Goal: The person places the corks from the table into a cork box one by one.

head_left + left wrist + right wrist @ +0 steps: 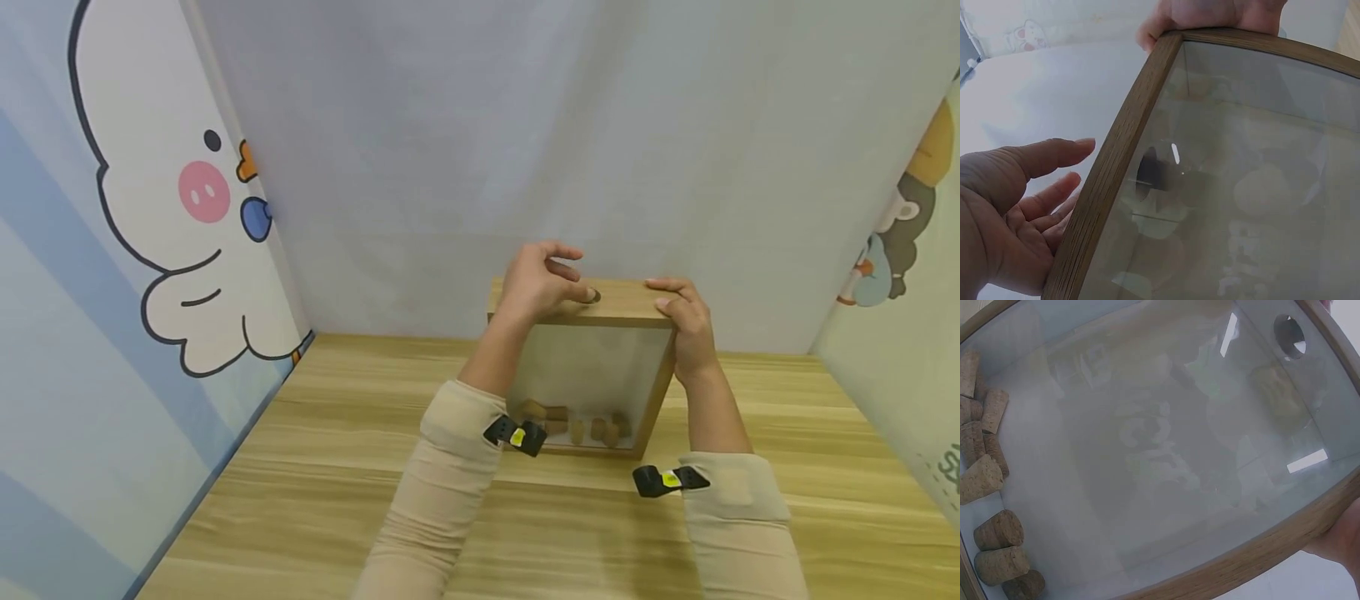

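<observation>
A shallow wooden shadow box frame (pixel 656 398) with a clear front stands upright on the table. Several corks (pixel 999 531) lie along its bottom, behind the pane. Its top edge has a round hole (pixel 1289 336). My left hand (pixel 536 285) is over the top edge, its thumb by the hole and its other fingers loosely extended; nothing shows in its grasp. In the left wrist view, that hand (pixel 1019 212) appears beside the wooden rim. With fingers on top and palm against the side, my right hand (pixel 688 329) grips the frame's upper right corner.
The wood-grain table (pixel 360 467) extends around the frame. A pale curtain (pixel 420 183) hangs close behind it. Cartoon-printed panels stand at the left (pixel 202 275) and right (pixel 885 275).
</observation>
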A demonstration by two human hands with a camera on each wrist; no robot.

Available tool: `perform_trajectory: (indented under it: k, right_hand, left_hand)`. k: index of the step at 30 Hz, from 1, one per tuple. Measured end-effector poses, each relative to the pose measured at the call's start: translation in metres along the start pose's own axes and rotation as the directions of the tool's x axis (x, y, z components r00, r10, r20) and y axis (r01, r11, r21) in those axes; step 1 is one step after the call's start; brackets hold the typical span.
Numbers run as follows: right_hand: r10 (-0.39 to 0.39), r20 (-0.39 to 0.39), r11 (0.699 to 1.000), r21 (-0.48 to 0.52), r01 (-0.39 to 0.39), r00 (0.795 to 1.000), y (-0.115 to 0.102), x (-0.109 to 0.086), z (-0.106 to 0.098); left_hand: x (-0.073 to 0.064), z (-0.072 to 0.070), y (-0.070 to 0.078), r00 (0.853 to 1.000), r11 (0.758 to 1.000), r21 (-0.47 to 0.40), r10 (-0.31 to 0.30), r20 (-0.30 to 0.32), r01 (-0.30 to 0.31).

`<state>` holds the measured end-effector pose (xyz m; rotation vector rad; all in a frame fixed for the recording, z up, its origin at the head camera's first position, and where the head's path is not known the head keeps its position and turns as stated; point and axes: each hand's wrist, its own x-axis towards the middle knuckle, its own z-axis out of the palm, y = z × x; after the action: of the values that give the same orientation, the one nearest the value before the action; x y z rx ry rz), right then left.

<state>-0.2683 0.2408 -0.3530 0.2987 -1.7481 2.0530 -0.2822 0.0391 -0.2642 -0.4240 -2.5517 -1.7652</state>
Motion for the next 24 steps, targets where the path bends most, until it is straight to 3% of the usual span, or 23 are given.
perform_trajectory:
  k: [4,7,9,12,14,16,19,24]
  right_hand:
    - [-0.001,0.004,1.000,-0.004,0.001,1.000,-0.001,0.000,0.000]
    - [-0.004,0.002,1.000,-0.008,0.004,1.000,-0.002,0.000,0.000]
    - [-0.006,-0.003,1.000,-0.006,0.006,1.000,-0.002,0.000,-0.001]
    - [-0.005,-0.011,1.000,-0.001,0.005,1.000,-0.001,-0.001,-0.002]
    - [-0.010,-0.014,1.000,0.001,0.010,1.000,0.000,-0.001,-0.002]
    - [-0.014,-0.015,1.000,0.000,0.014,1.000,0.000,-0.001,-0.002]
    - [-0.020,-0.010,1.000,-0.003,0.020,1.000,0.000,-0.001,-0.001]
    - [-0.016,0.005,1.000,0.004,0.016,1.000,0.000,-0.001,0.001]
  left_hand:
    - [-0.012,-0.006,-0.007,0.996,0.995,-0.048,0.092,0.016,-0.091]
    - [-0.026,-0.012,-0.015,0.977,0.975,-0.075,0.213,0.027,-0.211]
    - [-0.034,-0.015,-0.022,0.952,0.950,-0.077,0.305,0.036,-0.302]
    - [-0.046,-0.017,-0.032,0.901,0.902,-0.058,0.431,0.059,-0.428]
    - [-0.052,-0.016,-0.039,0.872,0.874,-0.034,0.485,0.064,-0.484]
    - [-0.057,-0.016,-0.046,0.855,0.857,-0.021,0.515,0.062,-0.515]
    - [-0.064,-0.016,-0.057,0.852,0.854,-0.016,0.519,0.066,-0.520]
    - [-0.072,-0.017,-0.075,0.868,0.871,0.027,0.485,0.107,-0.490]
